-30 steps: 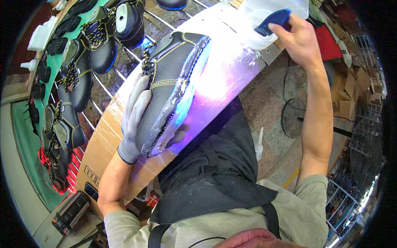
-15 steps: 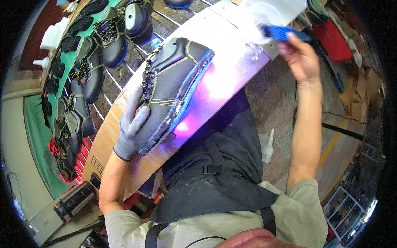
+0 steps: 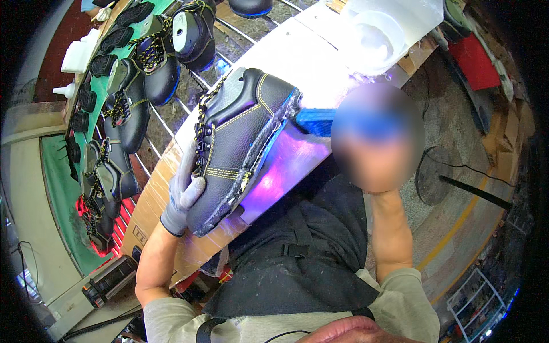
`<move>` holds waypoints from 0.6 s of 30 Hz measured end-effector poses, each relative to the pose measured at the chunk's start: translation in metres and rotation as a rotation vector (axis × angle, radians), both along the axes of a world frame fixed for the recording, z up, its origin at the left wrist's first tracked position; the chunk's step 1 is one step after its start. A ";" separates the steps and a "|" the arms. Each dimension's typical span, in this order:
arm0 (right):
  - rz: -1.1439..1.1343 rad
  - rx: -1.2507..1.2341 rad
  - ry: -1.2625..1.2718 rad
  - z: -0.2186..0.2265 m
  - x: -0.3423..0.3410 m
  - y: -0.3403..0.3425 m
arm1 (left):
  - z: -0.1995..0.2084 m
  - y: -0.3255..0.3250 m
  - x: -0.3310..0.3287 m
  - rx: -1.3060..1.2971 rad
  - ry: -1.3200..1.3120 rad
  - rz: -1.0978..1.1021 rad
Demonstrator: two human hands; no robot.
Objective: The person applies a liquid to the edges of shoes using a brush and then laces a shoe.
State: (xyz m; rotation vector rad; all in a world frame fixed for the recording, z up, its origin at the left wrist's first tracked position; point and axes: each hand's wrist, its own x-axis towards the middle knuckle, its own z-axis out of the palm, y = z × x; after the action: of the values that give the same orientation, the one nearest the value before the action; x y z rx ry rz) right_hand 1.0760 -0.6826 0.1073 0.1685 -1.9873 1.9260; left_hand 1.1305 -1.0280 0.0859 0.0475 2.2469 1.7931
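A black lace-up shoe [image 3: 237, 140] with yellow stitching is held above the work surface, its sole edge facing right. My left hand [image 3: 182, 194], in a grey glove, grips it around the lace side near the toe. White residue and a blue line run along the sole edge. My right hand [image 3: 377, 154] is bare and heavily blurred; a blue brush [image 3: 316, 121] extends from it to the heel end of the sole edge. The brush tip seems to touch the shoe there, though its bristles are hard to make out.
A translucent bowl [image 3: 374, 43] stands at the far end of the white board [image 3: 280, 51]. Several black shoes [image 3: 160, 74] line a rack on the left, beside dark soles [image 3: 117, 37] on a green strip. Cardboard [image 3: 154, 200] covers the board's near end.
My right hand has brought the brush from the bowl leftward and nearer, up to the shoe's heel edge. The shoe and my left hand appear slightly lower in view.
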 end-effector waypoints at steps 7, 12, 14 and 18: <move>0.017 0.046 -0.038 0.011 -0.019 0.005 | -0.018 -0.017 0.006 -0.067 0.055 -0.012; 0.134 0.342 0.140 0.015 0.006 0.002 | -0.018 -0.022 0.010 -0.074 0.043 -0.004; 0.113 0.401 0.159 0.019 0.016 -0.005 | -0.017 -0.021 0.009 -0.043 0.025 -0.005; 0.093 0.665 0.338 0.026 0.027 -0.016 | -0.013 -0.017 0.011 0.003 -0.002 0.002</move>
State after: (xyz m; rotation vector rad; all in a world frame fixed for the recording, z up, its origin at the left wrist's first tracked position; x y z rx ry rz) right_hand 1.1035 -0.6989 0.1328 0.7124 -2.3147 1.1101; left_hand 1.1412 -1.0453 0.0731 0.0442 2.2430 1.7967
